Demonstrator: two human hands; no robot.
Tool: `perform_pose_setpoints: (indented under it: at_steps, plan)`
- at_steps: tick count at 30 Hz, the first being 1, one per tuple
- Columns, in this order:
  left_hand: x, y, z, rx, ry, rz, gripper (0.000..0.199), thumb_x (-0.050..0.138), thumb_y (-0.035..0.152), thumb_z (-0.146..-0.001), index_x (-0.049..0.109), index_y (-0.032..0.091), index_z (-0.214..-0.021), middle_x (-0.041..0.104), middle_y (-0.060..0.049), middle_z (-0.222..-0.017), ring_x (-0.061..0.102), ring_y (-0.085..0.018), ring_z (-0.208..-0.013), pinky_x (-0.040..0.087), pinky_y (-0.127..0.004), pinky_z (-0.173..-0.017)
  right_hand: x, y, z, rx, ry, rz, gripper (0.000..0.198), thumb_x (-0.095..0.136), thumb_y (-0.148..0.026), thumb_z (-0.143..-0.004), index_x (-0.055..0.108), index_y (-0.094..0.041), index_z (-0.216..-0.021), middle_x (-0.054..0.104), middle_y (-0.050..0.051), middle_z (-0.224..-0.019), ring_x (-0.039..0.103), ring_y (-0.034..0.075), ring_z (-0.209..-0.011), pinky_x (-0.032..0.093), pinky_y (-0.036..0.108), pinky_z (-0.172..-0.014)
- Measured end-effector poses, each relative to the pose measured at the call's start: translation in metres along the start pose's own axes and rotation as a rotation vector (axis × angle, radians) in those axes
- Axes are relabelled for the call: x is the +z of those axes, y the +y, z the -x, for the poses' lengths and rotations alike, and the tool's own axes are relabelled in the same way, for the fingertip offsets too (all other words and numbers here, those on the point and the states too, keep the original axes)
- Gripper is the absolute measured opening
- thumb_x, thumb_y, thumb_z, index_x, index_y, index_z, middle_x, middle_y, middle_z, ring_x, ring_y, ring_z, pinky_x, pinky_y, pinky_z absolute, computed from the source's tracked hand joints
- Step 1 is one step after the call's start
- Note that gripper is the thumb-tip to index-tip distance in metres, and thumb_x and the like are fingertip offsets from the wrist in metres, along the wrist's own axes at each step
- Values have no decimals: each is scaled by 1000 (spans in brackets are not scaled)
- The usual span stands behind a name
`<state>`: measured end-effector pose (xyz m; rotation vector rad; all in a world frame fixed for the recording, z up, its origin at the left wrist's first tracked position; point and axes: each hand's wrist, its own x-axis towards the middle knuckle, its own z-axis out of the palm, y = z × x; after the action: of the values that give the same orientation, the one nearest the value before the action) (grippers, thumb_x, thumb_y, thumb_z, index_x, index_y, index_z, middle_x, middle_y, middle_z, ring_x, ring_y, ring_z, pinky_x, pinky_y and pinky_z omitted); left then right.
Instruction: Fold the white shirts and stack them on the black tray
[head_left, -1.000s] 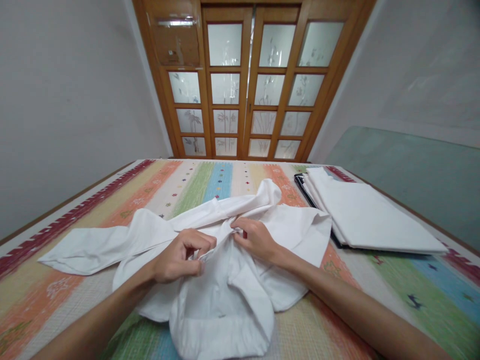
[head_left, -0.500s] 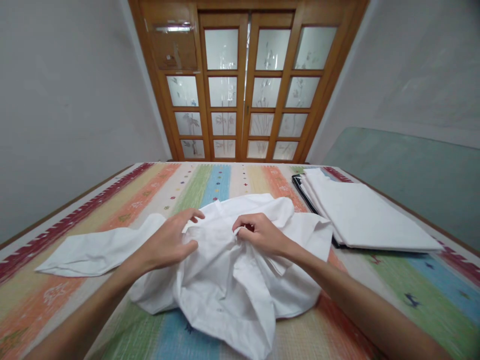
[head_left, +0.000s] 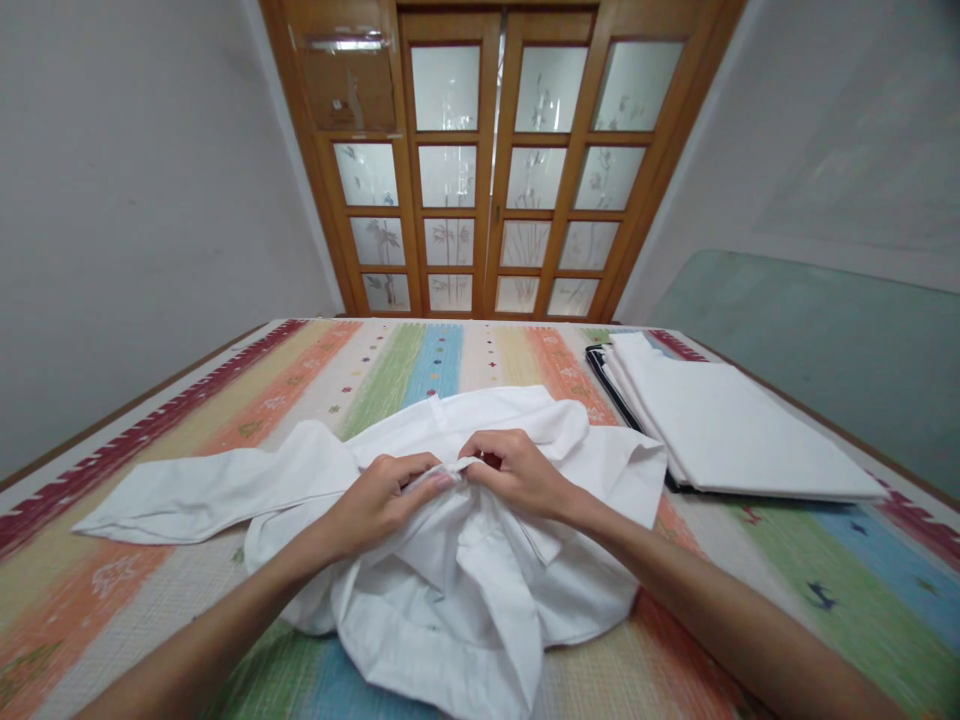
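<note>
A crumpled white garment (head_left: 442, 650), which looks like a long-sleeved shirt, lies on the striped tablecloth in front of me. One sleeve (head_left: 187, 490) stretches out flat to the left. My left hand (head_left: 394, 500) pinches a raised edge of the cloth between thumb and fingers. Right beside it, my right hand (head_left: 514, 470) has its fingers curled and closed on the same edge. The two hands almost meet at the middle of the garment. Folds hide the parts of the shirt beneath them.
A stack of folded white cloth (head_left: 750, 420) with a dark item (head_left: 611, 380) under it lies on the right of the table. The striped tablecloth (head_left: 292, 390) covers the tabletop. Behind stand wooden glass-paned doors (head_left: 491, 230); a pale green panel (head_left: 810, 330) leans at the right wall.
My left hand has moved right and closed on the shirt's edge beside my right hand. The right hand keeps its grip. The cloth near the left hand has shifted.
</note>
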<state>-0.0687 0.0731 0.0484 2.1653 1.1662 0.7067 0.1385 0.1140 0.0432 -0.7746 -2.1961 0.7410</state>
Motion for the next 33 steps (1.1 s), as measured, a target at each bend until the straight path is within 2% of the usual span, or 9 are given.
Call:
perform_pose_setpoints:
  at_steps: [5, 12, 18, 23, 25, 29, 33]
  plan:
    - [1, -2, -2, -45, 9, 185, 29, 46, 42, -93, 63, 19, -92, 64, 0, -85, 55, -14, -77, 42, -23, -68, -1, 3, 0, 4, 1, -20, 17, 53, -12, -80, 69, -16, -78, 66, -1, -70, 54, 11, -62, 37, 21, -61]
    - [4, -2, -1, -107, 46, 216, 32, 47, 44, -91, 58, 17, -78, 48, 5, -66, 43, -10, -59, 33, -20, -53, 3, 8, -2, 5, 74, -37, 21, 50, -12, -81, 70, -16, -74, 68, 0, -70, 58, 12, -64, 38, 21, -63]
    - [9, -2, -1, -152, 91, 273, 34, 46, 45, -91, 63, 16, -85, 53, 3, -67, 45, -11, -60, 33, -21, -53, 11, 9, 1, 12, 148, 59, 15, 53, -14, -80, 66, -16, -74, 62, -1, -65, 53, 11, -59, 36, 22, -60]
    - [12, -5, -3, -110, 160, 316, 30, 50, 42, -90, 64, 16, -85, 61, 0, -76, 53, -13, -70, 40, -22, -62, 11, -1, 3, -28, 108, 116, 6, 62, -22, -78, 62, -16, -79, 56, -3, -61, 45, 9, -53, 34, 21, -56]
    - [13, -6, -5, -99, 157, 372, 28, 53, 41, -89, 65, 16, -87, 64, -1, -80, 56, -14, -73, 42, -22, -64, 11, -5, 3, -37, 95, 136, 9, 63, -24, -78, 62, -16, -79, 54, -4, -60, 45, 9, -52, 34, 21, -55]
    - [14, -9, -6, -143, 140, 470, 28, 58, 43, -85, 65, 16, -89, 65, -2, -80, 56, -13, -68, 41, -22, -59, 9, -6, 3, -33, 53, 125, 9, 60, -24, -83, 63, -15, -81, 54, -3, -60, 46, 9, -53, 34, 20, -56]
    - [14, -12, -7, -153, 112, 573, 28, 62, 43, -83, 64, 16, -87, 66, -3, -83, 59, -16, -76, 45, -25, -68, 9, -5, 3, -36, 24, 116, 6, 59, -19, -84, 63, -15, -84, 55, -3, -63, 47, 9, -55, 35, 21, -56]
